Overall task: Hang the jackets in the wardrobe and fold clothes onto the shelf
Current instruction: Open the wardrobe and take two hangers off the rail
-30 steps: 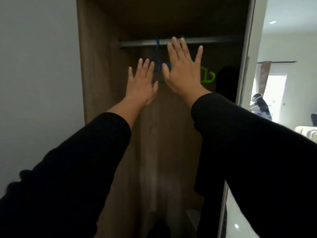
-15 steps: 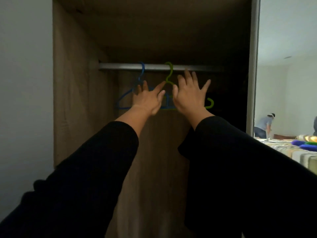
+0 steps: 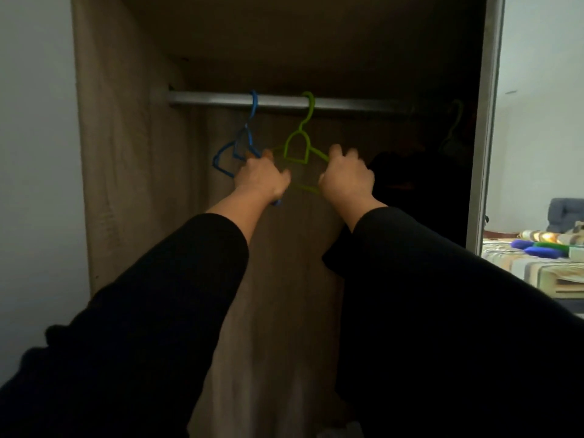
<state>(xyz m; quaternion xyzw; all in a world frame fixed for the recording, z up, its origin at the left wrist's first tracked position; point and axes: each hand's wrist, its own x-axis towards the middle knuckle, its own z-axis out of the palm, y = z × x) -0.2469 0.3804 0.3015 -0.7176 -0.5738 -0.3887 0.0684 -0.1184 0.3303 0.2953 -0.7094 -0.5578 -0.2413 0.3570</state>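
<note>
A metal rail (image 3: 221, 99) runs across the top of the open wooden wardrobe (image 3: 126, 153). On it hang a blue hanger (image 3: 249, 134) and a green hanger (image 3: 297, 147). My left hand (image 3: 260, 178) grips the blue hanger's lower arm, its fingers curled. My right hand (image 3: 346, 178) grips the green hanger's right arm. Both arms in black sleeves reach up to them. Further right, a dim third hanger (image 3: 453, 128) carries a dark garment (image 3: 417, 184) in shadow.
The wardrobe's metal door frame (image 3: 488, 121) stands at the right. Beyond it lies a bed with striped bedding (image 3: 531, 270) and blue and green items (image 3: 319, 248). A white wall (image 3: 34, 153) borders the wardrobe's left side.
Both hands went from flat with spread fingers to curled around the hangers. The view tilted up and the rail now sits higher and closer.
</note>
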